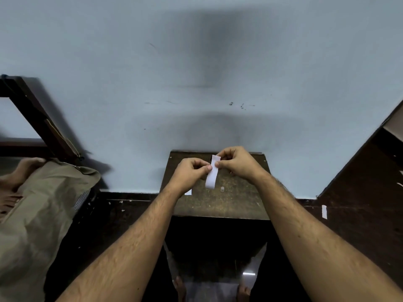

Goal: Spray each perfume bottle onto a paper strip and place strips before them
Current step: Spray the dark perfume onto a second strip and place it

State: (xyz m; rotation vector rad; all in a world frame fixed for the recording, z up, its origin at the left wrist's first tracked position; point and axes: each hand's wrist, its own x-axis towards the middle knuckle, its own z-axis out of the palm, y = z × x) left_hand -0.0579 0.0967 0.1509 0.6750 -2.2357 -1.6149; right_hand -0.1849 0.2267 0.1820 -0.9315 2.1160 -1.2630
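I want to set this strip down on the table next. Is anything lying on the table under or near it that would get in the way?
Little does. The white paper strip is pinched by both hands, left hand and right hand, above the brown wooden table. A small clear cap sits just right of its lower end; another white strip lies left.

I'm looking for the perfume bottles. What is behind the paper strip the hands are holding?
Behind the paper strip, pinched by the left hand and right hand, only a sliver of something dark shows. Strip and hands cover the rest, so no bottle can be made out.
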